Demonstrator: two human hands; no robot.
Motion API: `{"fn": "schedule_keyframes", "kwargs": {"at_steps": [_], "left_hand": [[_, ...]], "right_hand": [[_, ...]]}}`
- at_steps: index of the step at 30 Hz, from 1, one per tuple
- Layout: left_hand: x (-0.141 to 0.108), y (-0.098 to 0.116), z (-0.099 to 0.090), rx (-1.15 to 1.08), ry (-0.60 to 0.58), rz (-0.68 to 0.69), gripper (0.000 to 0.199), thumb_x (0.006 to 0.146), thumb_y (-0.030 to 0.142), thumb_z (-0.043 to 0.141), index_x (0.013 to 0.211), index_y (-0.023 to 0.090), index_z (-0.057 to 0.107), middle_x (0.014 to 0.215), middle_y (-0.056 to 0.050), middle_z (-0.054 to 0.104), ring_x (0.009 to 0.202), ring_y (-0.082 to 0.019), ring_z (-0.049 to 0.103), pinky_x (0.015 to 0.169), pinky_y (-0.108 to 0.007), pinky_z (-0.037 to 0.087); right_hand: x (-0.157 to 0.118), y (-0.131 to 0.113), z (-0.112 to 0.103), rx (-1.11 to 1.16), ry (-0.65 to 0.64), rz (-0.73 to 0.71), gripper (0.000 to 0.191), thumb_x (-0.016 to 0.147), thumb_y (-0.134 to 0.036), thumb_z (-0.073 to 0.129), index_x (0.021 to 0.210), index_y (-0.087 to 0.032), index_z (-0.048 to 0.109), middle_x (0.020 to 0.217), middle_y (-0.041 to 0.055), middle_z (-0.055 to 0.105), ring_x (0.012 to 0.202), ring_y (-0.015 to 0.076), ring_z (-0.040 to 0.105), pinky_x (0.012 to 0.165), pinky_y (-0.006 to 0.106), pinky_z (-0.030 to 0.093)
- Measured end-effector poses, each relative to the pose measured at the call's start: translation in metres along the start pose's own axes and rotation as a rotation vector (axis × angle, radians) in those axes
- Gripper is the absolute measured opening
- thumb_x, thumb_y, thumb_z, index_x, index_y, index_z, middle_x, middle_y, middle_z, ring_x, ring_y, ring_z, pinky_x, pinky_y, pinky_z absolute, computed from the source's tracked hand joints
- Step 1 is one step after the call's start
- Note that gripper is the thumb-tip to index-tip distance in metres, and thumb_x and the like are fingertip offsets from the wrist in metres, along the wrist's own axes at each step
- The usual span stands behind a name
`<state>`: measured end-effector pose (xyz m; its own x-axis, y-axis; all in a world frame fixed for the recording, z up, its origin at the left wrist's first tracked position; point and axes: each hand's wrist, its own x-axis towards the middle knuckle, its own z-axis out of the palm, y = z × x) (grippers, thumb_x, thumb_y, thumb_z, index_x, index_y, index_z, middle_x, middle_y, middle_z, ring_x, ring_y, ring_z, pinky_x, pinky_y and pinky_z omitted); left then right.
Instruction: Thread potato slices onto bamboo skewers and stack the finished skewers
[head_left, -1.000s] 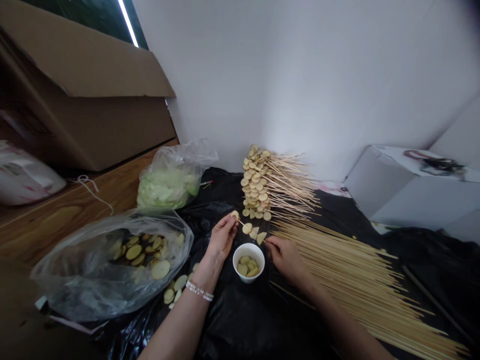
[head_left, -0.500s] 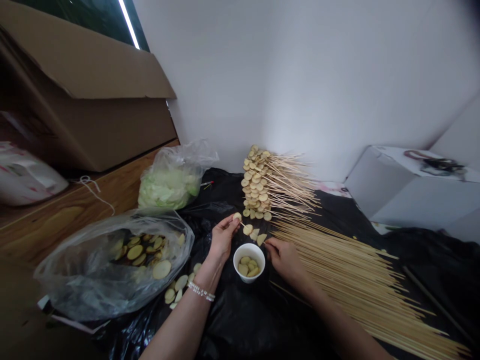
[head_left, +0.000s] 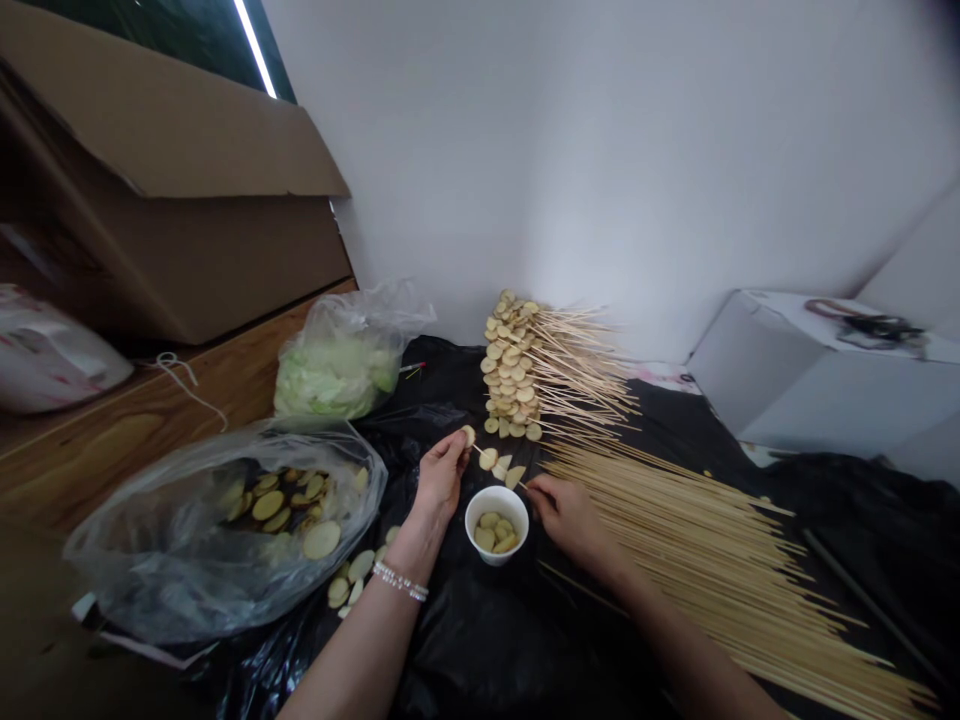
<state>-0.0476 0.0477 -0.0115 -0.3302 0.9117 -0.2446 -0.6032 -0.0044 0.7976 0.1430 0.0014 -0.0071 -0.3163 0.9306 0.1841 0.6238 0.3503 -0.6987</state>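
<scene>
My left grip (head_left: 441, 478) and right grip (head_left: 568, 517) pinch a skewer (head_left: 477, 449) threaded with potato slices (head_left: 488, 459); next, it seems, another slice from the cup (head_left: 517, 500).

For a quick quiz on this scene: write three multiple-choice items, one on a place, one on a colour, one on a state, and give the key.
1. Where does the white cup stand?
A. Inside a clear plastic bag
B. Between the left hand and the right hand, on the black plastic sheet
C. On the wooden surface

2. What colour are the beads of the bracelet on the left wrist?
A. Red
B. Black
C. White

3. What state is the skewer in?
A. Standing in the cup
B. Held up by both hands, with potato slices on it
C. Lying untouched on the sheet

1. B: the cup sits on the sheet with a hand on each side.
2. C: a strand of pale white beads circles the wrist.
3. B: each hand grips one end, above the sheet.
</scene>
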Motion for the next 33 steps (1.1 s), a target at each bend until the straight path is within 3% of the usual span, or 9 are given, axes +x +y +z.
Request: {"fn": "schedule_keyframes", "kwargs": {"at_steps": [5, 13, 19, 26, 33], "left_hand": [[0.0001, -0.0021, 0.0000, 0.026, -0.012, 0.044, 0.020, 0.057, 0.021, 0.082, 0.075, 0.015, 0.074, 0.074, -0.003, 0.071, 0.063, -0.008, 0.059, 0.061, -0.019, 0.044], [-0.0008, -0.0022, 0.0004, -0.007, -0.037, 0.001, 0.022, 0.054, 0.020, 0.084, 0.072, 0.014, 0.074, 0.073, -0.003, 0.071, 0.063, -0.008, 0.058, 0.062, -0.020, 0.044], [-0.0028, -0.0003, 0.0015, -0.008, -0.046, -0.031, 0.019, 0.056, 0.019, 0.083, 0.071, 0.013, 0.074, 0.074, -0.004, 0.071, 0.064, -0.008, 0.058, 0.063, -0.020, 0.044], [-0.0021, -0.0019, -0.0001, -0.008, -0.077, -0.030, 0.022, 0.054, 0.021, 0.084, 0.073, 0.014, 0.074, 0.070, -0.002, 0.069, 0.059, -0.007, 0.055, 0.062, -0.020, 0.044], [-0.0023, -0.0044, 0.0001, 0.000, -0.075, -0.022, 0.026, 0.052, 0.023, 0.086, 0.072, 0.013, 0.074, 0.072, -0.003, 0.070, 0.062, -0.007, 0.057, 0.061, -0.019, 0.044]], "right_hand": [[-0.0027, 0.0029, 0.0042, -0.115, 0.090, -0.076, 0.026, 0.089, -0.022, 0.042, 0.073, -0.017, 0.062, 0.070, 0.0050, 0.065, 0.064, 0.0146, 0.055, 0.061, 0.025, 0.034], [-0.0015, 0.0006, 0.0009, 0.032, -0.001, 0.001, 0.028, 0.089, -0.022, 0.042, 0.064, -0.019, 0.056, 0.058, 0.0010, 0.059, 0.056, 0.0127, 0.052, 0.057, 0.023, 0.033], [-0.0011, 0.0060, 0.0044, -0.086, 0.095, -0.059, 0.026, 0.088, -0.021, 0.043, 0.065, -0.018, 0.056, 0.063, 0.0026, 0.060, 0.059, 0.0134, 0.051, 0.058, 0.024, 0.032], [-0.0008, 0.0013, 0.0031, 0.060, -0.015, -0.010, 0.027, 0.088, -0.022, 0.042, 0.066, -0.019, 0.056, 0.059, 0.0010, 0.061, 0.056, 0.0129, 0.053, 0.057, 0.023, 0.034], [-0.0016, 0.0084, 0.0092, -0.062, 0.118, -0.064, 0.026, 0.088, -0.021, 0.042, 0.065, -0.019, 0.053, 0.061, 0.0025, 0.059, 0.058, 0.0136, 0.052, 0.057, 0.024, 0.032]]}}
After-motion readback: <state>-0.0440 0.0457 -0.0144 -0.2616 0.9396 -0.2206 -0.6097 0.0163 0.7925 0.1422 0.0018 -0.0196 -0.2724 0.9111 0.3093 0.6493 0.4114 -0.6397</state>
